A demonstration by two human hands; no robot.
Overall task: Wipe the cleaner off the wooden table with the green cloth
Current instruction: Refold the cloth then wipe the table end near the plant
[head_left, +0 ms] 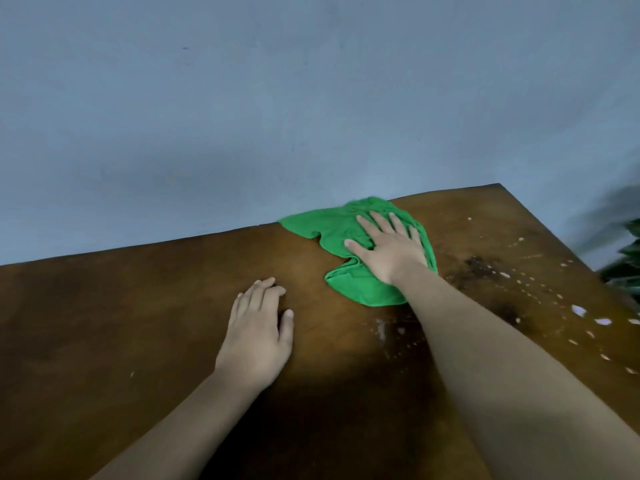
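The right hand (pixel 388 249) is pressing the green cloth (pixel 311 225) flat near the counter's (pixel 104 323) far edge, fingers (pixel 367 226) straight and spread, gripping nothing. The left hand (pixel 256 334) is resting open on the wood. White cleaner flecks (pixel 578 310) are lying unwiped at right, so the wiping is seemingly only partway through.

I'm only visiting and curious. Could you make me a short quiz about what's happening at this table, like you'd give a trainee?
1. True or false: the left hand presses the green cloth.
2. Where do most of the white spots lie? A) left of the cloth B) right of the cloth C) under the left hand
3. Fill in: the left hand rests on the bare wooden ____.

Key: 1) False, the right hand presses it. 2) B. 3) table.
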